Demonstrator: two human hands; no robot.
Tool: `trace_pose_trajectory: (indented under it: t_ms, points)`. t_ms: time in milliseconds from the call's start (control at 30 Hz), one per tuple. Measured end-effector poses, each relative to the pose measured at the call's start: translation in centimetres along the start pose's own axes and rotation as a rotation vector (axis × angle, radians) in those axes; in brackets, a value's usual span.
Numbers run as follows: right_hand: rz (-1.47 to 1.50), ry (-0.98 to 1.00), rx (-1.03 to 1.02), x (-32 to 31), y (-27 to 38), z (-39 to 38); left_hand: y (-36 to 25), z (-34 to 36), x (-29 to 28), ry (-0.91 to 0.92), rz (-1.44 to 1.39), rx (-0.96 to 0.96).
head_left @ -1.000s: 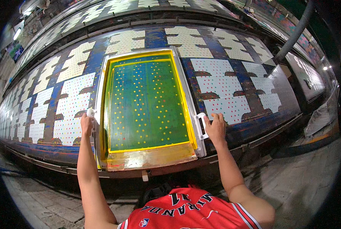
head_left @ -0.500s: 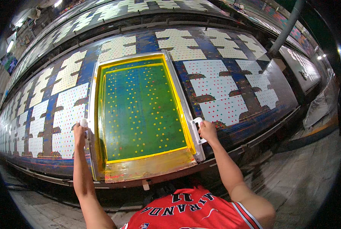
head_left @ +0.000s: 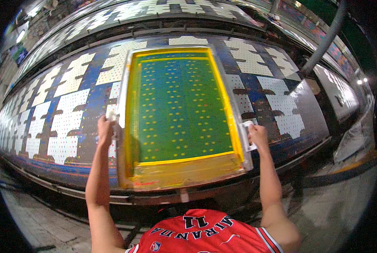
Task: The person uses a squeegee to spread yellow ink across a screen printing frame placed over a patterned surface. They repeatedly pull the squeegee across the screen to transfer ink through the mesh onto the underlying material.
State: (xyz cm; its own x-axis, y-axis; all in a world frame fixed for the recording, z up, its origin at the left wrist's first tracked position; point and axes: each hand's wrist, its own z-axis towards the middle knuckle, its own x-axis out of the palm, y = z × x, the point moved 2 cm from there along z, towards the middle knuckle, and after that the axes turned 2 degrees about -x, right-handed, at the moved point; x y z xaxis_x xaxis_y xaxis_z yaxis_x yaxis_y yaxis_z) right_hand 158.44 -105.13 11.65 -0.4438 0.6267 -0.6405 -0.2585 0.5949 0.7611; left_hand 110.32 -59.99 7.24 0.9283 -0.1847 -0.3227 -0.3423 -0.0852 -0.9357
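Note:
A screen-printing frame (head_left: 241,157) with a pale metal rim spans the space between my hands. Its green mesh (head_left: 182,118) carries rows of small yellow dots and a bright yellow border. My left hand (head_left: 105,130) is closed round a white handle (head_left: 111,114) on the frame's left side. On the right side, the fingers of my right hand (head_left: 259,137) wrap another white handle (head_left: 246,125). Pale dotted fabric pieces (head_left: 70,111) lie beside the frame, partly covered by it. Whether the frame touches the table beneath cannot be told.
The long dark printing table (head_left: 277,154) runs left and right, bearing several columns of dotted pieces. Behind it are more tables (head_left: 154,12) with similar pieces. A grey post (head_left: 327,40) rises at the far right, and clear plastic sheeting (head_left: 352,141) hangs near the right end.
Both hands have carried the frame to the right along the table. Pieces left of the frame are uncovered, and part of the column to its right is now hidden. Both grips stay closed.

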Motion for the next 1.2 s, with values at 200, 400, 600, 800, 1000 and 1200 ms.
trace_pose_trajectory:
  t_ms: [200,400,600,800,1000,1200]
  points:
    - [-0.044,-0.13,0.073,-9.8,-7.2,5.3,-0.8,-6.9,14.6,0.016,-0.103,-0.044]
    - [-0.009,-0.118,0.057,-12.6,-11.7,6.7,-1.1,-9.9,19.5,-0.03,0.023,-0.073]
    - [0.042,-0.084,0.037,-13.4,-14.4,6.8,-0.7,-11.3,20.4,-0.053,0.027,-0.094]
    - [-0.014,-0.106,0.018,-14.2,-15.9,6.2,0.1,-12.3,21.5,-0.019,-0.079,-0.082]
    - [-0.007,-0.098,-0.002,-15.0,-16.6,6.1,1.0,-12.6,22.7,-0.04,0.042,-0.019]
    - [0.003,-0.107,-0.025,-15.1,-17.0,6.1,1.0,-12.7,22.6,-0.088,0.08,0.017]
